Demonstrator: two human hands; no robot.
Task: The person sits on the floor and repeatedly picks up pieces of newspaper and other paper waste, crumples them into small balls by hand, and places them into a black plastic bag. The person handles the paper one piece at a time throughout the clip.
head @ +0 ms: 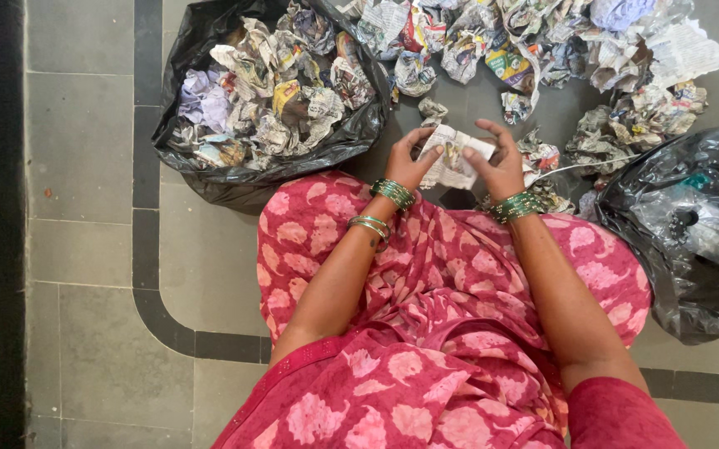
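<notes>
Both hands, left hand (409, 162) and right hand (502, 165), pinch a newspaper sheet (453, 158) between curled fingers, above the pink lap, near a black bag (210, 170) of crumpled paper

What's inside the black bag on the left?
The black bag holds crumpled newspaper balls, heaped to its rim. Anything beneath the top layer is covered.

Looking like a home floor or entry area: grey stone tiles (85, 150) with a dark inlaid border (147, 274) curving at 7 o'clock. Crumpled newspaper (542, 50) is piling at 12 o'clock, black plastic bags (692, 274) sitting at 11 and 3.
</notes>
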